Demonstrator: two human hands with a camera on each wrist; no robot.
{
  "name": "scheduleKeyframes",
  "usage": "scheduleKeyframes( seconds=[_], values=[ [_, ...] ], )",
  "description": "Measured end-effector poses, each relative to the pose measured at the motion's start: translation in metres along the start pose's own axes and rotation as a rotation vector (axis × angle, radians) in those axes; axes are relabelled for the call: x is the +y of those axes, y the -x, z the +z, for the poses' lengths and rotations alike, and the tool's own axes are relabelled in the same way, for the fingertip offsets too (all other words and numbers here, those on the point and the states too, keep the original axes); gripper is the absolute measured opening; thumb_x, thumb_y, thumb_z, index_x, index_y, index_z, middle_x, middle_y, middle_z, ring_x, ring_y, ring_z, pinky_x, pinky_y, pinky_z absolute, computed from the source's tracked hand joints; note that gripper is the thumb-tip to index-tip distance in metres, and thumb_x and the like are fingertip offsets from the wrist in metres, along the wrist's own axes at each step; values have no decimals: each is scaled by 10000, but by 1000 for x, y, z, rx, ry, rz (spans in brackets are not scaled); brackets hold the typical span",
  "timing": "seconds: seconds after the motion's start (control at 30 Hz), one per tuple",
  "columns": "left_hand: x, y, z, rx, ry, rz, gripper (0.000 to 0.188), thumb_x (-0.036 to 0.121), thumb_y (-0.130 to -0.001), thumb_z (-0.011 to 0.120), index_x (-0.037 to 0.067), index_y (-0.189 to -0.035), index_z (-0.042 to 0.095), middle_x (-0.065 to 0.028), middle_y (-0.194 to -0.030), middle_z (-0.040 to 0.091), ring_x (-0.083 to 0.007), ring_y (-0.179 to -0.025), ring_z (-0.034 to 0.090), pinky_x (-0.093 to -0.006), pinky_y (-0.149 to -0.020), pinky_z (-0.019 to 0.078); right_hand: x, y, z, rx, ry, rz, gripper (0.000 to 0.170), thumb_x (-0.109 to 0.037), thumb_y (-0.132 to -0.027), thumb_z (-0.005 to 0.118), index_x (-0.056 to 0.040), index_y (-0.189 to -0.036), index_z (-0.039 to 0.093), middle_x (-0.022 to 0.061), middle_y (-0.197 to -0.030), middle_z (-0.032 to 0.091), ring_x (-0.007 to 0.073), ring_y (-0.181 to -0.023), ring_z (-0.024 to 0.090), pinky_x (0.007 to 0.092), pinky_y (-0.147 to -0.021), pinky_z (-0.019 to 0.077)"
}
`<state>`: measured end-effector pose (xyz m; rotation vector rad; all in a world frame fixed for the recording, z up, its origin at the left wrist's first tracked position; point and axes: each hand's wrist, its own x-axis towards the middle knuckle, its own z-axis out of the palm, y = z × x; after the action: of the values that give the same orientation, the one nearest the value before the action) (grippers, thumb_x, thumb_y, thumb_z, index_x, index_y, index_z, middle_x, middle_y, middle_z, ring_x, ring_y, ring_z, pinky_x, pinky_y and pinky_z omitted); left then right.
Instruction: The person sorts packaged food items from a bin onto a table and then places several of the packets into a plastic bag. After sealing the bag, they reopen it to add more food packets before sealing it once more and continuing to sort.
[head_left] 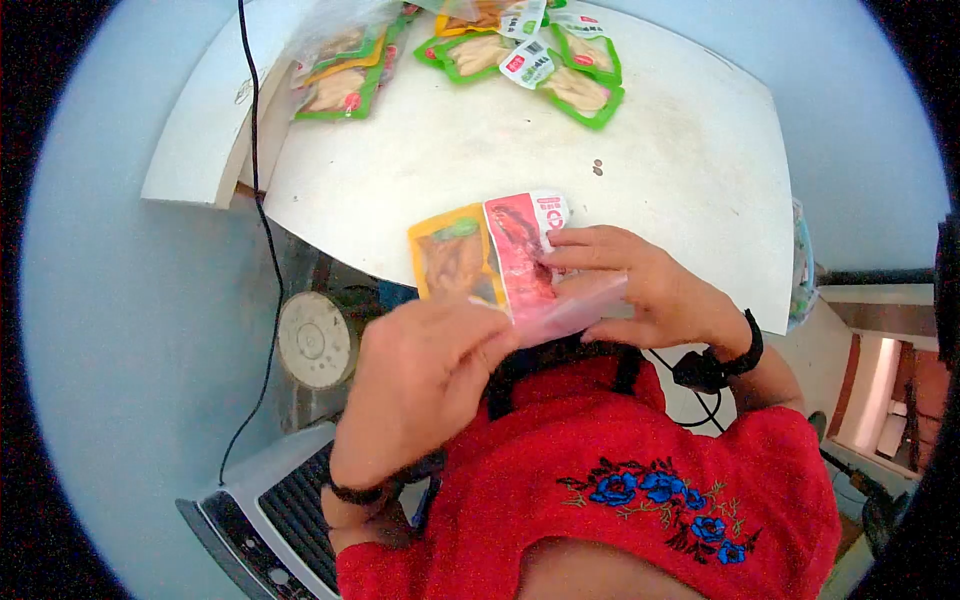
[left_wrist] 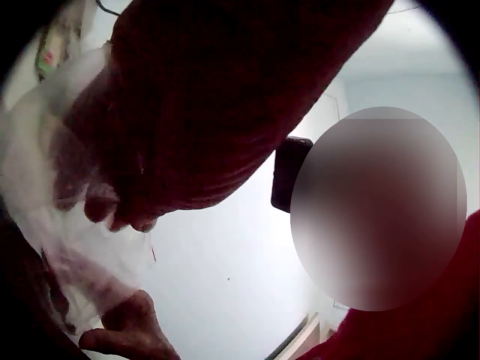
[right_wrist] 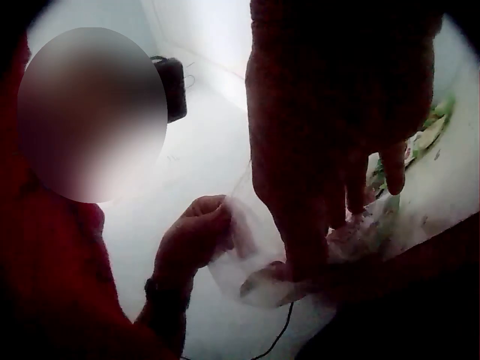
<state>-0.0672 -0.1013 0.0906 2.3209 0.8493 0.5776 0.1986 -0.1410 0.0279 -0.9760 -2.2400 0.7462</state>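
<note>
A yellow-edged food packet (head_left: 455,250) with brown food showing lies beside a pink food packet (head_left: 520,250) at the table's near edge. A clear plastic bag (head_left: 565,312) stretches over their near end, between both hands. My left hand (head_left: 420,370) pinches the bag's left edge with thumb and fingertips. My right hand (head_left: 650,285) has its upper fingers on the pink packet's face and holds the bag's other side near the thumb. In the right wrist view the thin film (right_wrist: 251,285) hangs between the two hands.
Several green-edged food packets (head_left: 580,85) lie at the back of the white table (head_left: 680,180). More packets (head_left: 345,85) lie under clear plastic at the back left. A black cable (head_left: 262,200) hangs down the left side. Two small brown spots (head_left: 598,167) mark the tabletop.
</note>
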Motion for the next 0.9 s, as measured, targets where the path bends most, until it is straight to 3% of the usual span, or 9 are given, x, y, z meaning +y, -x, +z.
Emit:
scheduleKeyframes(
  seconds=[0.2,0.3,0.4,0.53,0.57,0.73,0.8,0.87,0.9],
  values=[
    [-23,-45,-8,-93,69,-156,186,156,-832,688,-11,-917,691,-103,-794,699,-151,-701,647,-281,-655,501,9,0,4,55,-90,6,517,-180,-722,799,-66,-1188,606,131,-1324,553,345,-1295,453,436,-1049,393],
    [-43,-56,4,-128,177,-242,183,152,-855,674,-5,-946,693,-42,-754,682,-89,-682,595,-254,-632,480,-4,4,2,173,-131,261,608,-232,-716,820,-48,-1235,563,173,-1333,537,364,-1301,448,448,-1058,379],
    [-55,-61,12,-153,249,-308,181,145,-865,663,11,-985,686,3,-709,638,-58,-640,530,-232,-582,438,-10,0,3,501,21,140,689,-290,-727,798,-66,-1306,498,194,-1405,456,405,-1319,408,464,-1097,332],
    [-61,-63,13,-203,303,-388,185,126,-868,641,31,-1025,664,19,-680,591,-48,-597,473,-220,-526,380,-33,-5,-9,78,517,-63,607,-304,-770,712,-91,-1302,510,167,-1413,460,369,-1341,399,517,-1106,298],
    [-60,-65,11,-213,305,-395,184,121,-870,635,35,-1030,659,19,-678,584,-46,-590,462,-219,-516,367,-38,-12,-2,13,561,-65,515,-279,-825,601,-86,-1295,515,158,-1396,486,347,-1339,411,536,-1100,297],
    [-68,-62,13,-149,156,-283,213,82,-850,613,26,-1052,654,11,-719,600,-70,-625,499,-231,-551,423,-8,-27,31,121,690,-231,328,-179,-876,530,5,-1145,567,168,-1241,569,304,-1200,536,445,-1018,421],
    [-68,-59,13,-65,269,-341,245,58,-826,590,23,-1054,674,-73,-773,616,-124,-685,548,-280,-616,452,-1,-34,29,275,642,-295,268,-167,-862,556,32,-1041,556,165,-1125,587,284,-1103,571,392,-929,475],
    [-77,-61,16,137,-13,13,272,37,-847,554,9,-1094,665,-156,-1098,630,-247,-1002,599,-347,-867,468,6,-36,26,310,515,-222,238,-153,-854,565,24,-1013,554,166,-1089,589,296,-1067,582,393,-896,484],
    [-68,-55,4,113,91,-35,284,50,-853,553,-23,-1111,648,-199,-1325,522,-310,-1243,489,-392,-1041,368,5,-40,29,324,437,-205,223,-146,-850,569,20,-999,553,166,-1070,590,302,-1050,588,393,-880,488]
  ],
)
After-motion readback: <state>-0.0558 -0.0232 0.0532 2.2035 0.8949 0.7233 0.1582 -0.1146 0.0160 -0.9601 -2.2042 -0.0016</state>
